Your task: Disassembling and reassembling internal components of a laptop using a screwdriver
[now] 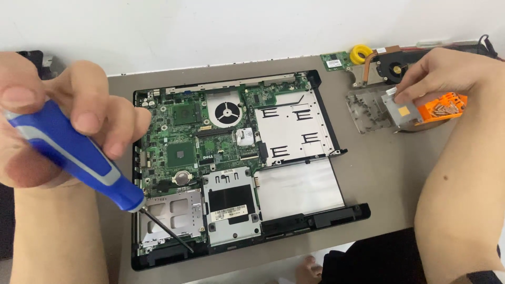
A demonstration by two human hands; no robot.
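My left hand [50,118] grips the blue-handled screwdriver [79,158], its long axis slanting down-right, tip over the opened laptop's [236,158] front-left edge. My right hand [447,73] pinches a metal bracket [402,108] beside the orange screw tray [447,107].

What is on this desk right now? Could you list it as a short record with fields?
Main item: opened laptop base with the green circuit board exposed
Left hand: holds a blue-handled screwdriver, tip down at the front-left corner of the laptop
Right hand: rests on a small metal bracket to the right of the laptop
Loose parts: orange tray of screws, cooling fan with copper pipe, yellow tape roll, small green board
Surface: grey-brown tabletop
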